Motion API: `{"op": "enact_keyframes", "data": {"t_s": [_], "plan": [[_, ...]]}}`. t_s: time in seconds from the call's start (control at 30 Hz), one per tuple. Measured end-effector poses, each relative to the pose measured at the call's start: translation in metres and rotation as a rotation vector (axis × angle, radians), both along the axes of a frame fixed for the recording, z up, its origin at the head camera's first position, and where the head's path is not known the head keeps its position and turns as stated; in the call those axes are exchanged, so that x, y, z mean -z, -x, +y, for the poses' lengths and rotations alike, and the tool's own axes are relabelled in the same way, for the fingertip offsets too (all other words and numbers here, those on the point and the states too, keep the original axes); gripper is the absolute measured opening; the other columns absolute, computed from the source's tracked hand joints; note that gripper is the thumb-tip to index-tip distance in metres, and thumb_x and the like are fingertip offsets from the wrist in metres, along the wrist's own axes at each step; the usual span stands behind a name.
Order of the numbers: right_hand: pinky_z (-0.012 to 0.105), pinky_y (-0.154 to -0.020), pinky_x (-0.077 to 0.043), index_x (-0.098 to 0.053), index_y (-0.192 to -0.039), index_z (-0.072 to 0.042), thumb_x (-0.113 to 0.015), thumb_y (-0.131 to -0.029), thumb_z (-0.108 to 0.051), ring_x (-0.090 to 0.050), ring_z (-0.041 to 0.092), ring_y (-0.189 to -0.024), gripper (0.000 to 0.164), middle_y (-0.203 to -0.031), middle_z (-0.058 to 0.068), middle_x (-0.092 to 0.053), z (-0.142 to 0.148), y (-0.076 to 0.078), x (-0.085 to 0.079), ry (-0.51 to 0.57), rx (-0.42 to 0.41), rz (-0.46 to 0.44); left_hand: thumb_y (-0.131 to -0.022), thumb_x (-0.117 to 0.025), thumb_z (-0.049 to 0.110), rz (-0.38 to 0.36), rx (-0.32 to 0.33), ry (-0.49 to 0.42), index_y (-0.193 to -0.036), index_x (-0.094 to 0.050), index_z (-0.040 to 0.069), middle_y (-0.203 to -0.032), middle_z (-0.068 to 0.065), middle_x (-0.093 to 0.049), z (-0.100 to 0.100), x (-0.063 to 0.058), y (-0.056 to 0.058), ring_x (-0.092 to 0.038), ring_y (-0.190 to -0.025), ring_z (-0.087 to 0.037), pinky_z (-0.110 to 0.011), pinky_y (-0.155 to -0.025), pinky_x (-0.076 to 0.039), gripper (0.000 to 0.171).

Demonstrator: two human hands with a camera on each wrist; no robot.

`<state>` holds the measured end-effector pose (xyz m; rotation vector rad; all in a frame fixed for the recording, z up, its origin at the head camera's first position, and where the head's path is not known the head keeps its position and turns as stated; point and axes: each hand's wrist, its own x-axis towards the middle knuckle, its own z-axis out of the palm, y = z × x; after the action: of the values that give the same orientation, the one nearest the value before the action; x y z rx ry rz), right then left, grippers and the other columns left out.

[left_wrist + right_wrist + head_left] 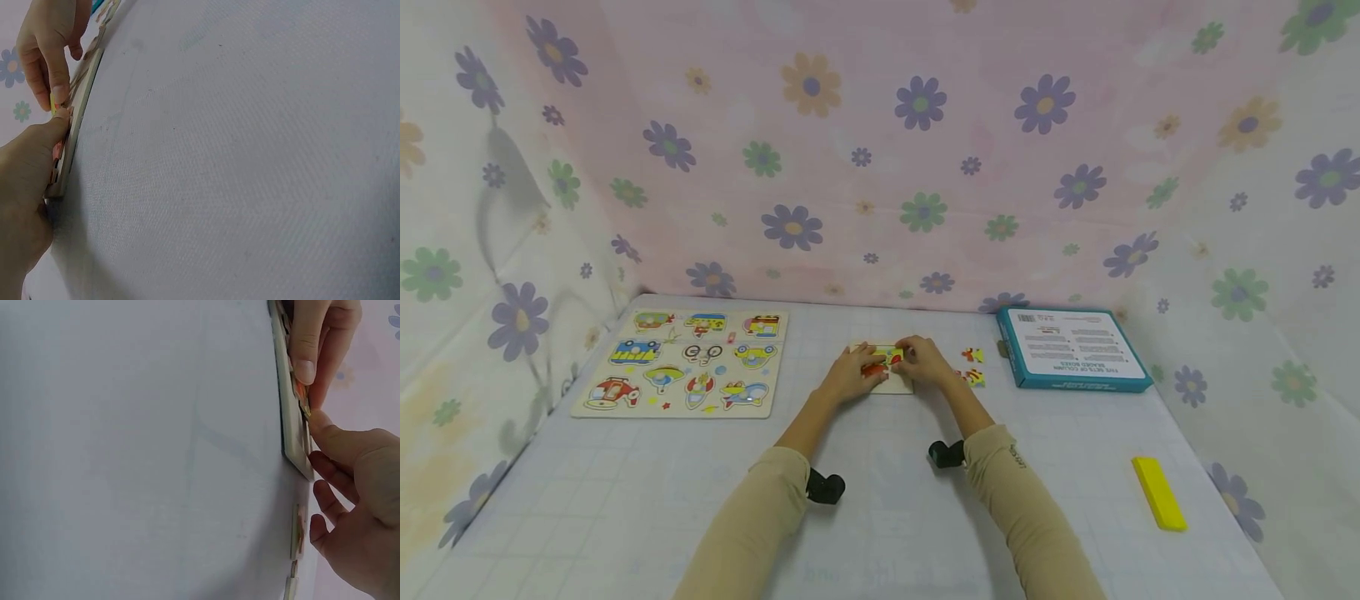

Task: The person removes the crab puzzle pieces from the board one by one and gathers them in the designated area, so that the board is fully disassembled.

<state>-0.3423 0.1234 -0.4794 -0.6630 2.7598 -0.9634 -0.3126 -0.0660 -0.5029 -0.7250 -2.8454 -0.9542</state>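
A small wooden puzzle board [897, 387] with red, yellow and green jigsaw pieces lies mid-table. My left hand [852, 373] rests over its left part, and its thumb [57, 125] touches the pieces. From the right, my right hand [927, 362] reaches over the board's upper right corner. Between its thumb and forefinger it pinches a jigsaw piece [307, 411] at the raised layer, close to the left thumb. The fingers hide much of the picture. Beside the board on the right lie loose jigsaw pieces [973, 356], near my right hand.
A larger wooden vehicle puzzle [679, 350] lies at the left. To the right stands a teal box [1078, 348] with a white printed label. A yellow block [1159, 493] lies near the right table edge. Flowered cloth [880, 183] surrounds the table.
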Motion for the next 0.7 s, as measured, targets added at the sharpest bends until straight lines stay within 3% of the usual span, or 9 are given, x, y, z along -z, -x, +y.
{"op": "enact_keyframes", "data": {"t_s": [0.2,0.43,0.7], "plan": [[0.046,-0.097,-0.043,-0.055,-0.121,0.007,-0.066,-0.087,-0.014,-0.053,0.036,-0.111,0.042,-0.121,0.023,-0.057,0.0010,0.0039,-0.0018,-0.010,-0.026,-0.016,-0.089,-0.064,0.025,-0.006,0.002,-0.012,-0.123,-0.062,0.004,-0.136,-0.021,-0.049,-0.0005,-0.0006,-0.0011,-0.036,-0.134,-0.034,-0.054,-0.112,-0.021,0.041],[0.047,-0.095,-0.044,-0.054,-0.121,0.008,-0.065,-0.088,-0.010,-0.053,0.037,-0.110,0.039,-0.121,0.025,-0.057,0.0021,0.0003,0.0026,0.036,-0.036,0.028,-0.088,-0.065,0.025,0.002,0.001,-0.028,-0.122,-0.062,0.003,-0.135,-0.022,-0.050,-0.0002,-0.0019,-0.0019,-0.037,-0.133,-0.035,-0.055,-0.111,-0.022,0.040],[0.054,-0.099,-0.035,-0.059,-0.122,-0.001,-0.070,-0.085,-0.020,-0.043,0.037,-0.115,0.044,-0.127,0.017,-0.056,0.0012,-0.0022,0.0011,0.002,0.075,-0.014,-0.088,-0.066,0.026,0.019,-0.011,-0.047,-0.123,-0.061,-0.001,-0.134,-0.021,-0.051,-0.0008,0.0014,-0.0018,-0.038,-0.133,-0.033,-0.052,-0.112,-0.022,0.044]]}}
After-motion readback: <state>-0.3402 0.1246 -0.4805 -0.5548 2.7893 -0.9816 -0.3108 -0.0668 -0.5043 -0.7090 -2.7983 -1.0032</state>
